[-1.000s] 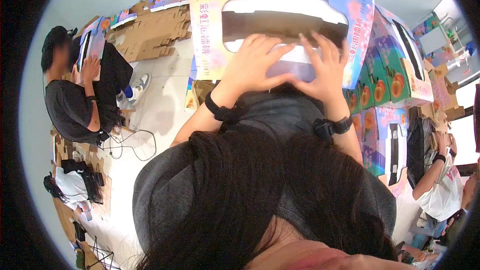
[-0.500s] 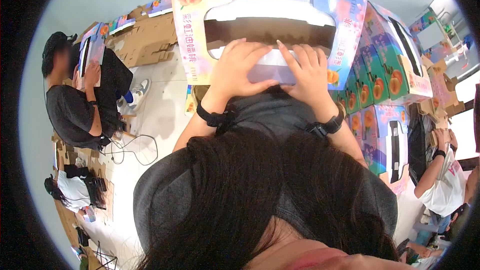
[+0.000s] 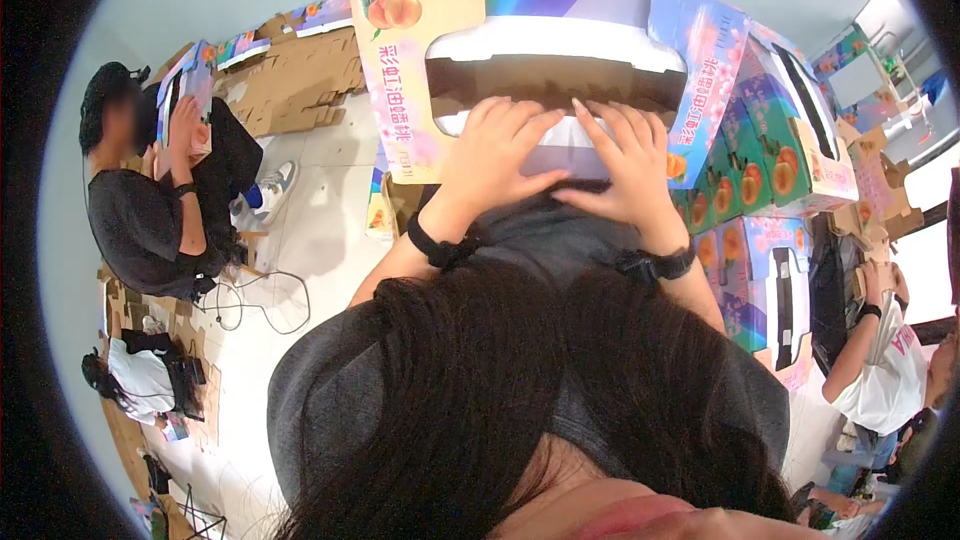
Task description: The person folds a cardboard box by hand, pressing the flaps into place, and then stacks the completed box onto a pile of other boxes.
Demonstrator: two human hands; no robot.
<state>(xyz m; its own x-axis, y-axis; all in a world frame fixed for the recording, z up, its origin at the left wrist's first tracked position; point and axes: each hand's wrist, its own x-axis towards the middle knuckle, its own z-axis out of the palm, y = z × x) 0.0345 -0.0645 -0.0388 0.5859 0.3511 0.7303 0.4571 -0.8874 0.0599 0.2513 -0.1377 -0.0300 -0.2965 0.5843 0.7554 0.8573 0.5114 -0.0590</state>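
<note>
Right in front of my body is a colourful cardboard fruit carton (image 3: 398, 90) with peach pictures and Chinese lettering. Its wide top cut-out shows a brown inside. My left hand (image 3: 500, 155) lies on the near panel, fingers stretched over the rim of the cut-out and thumb pointing inward. Beside it, my right hand (image 3: 625, 155) rests on the same panel, fingers spread and thumb turned toward the left one. Between the hands a white and lilac strip of the panel shows. The carton's underside is hidden.
Stacked peach cartons (image 3: 740, 160) stand close on the right. Flattened cardboard (image 3: 295, 80) lies at the back left. A seated person (image 3: 150, 210) at left handles another carton, with a black cable (image 3: 265, 315) on the floor nearby. Another person (image 3: 890, 370) works at far right.
The carton and both my hands appear slightly lower and further right in view. My hands stay on the near panel. At left, the seated person's hand has shifted upward on their carton.
</note>
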